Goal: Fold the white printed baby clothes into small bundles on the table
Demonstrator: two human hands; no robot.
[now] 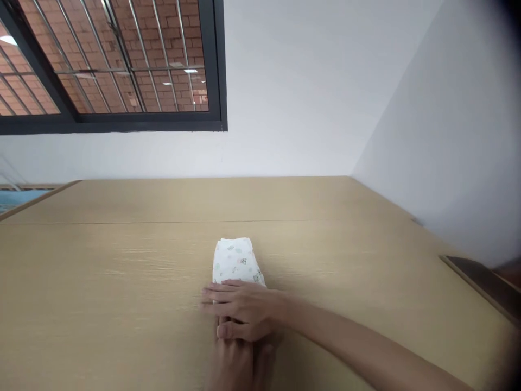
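Note:
A folded white cloth with small printed pictures lies on the wooden tabletop, its far part uncovered. Across its near part rests my right hand, palm down, with the fingers stretched out to the left. My left hand reaches up from the bottom edge, flat with its thumb out to the side. Its fingertips go under my right hand and are mostly hidden. Both hands are slightly blurred. The near end of the cloth is covered by them.
A thin seam crosses the tabletop towards the back. White walls stand behind and to the right. At the upper left is a dark-framed window with metal bars. A dark panel with a light edge is at the right.

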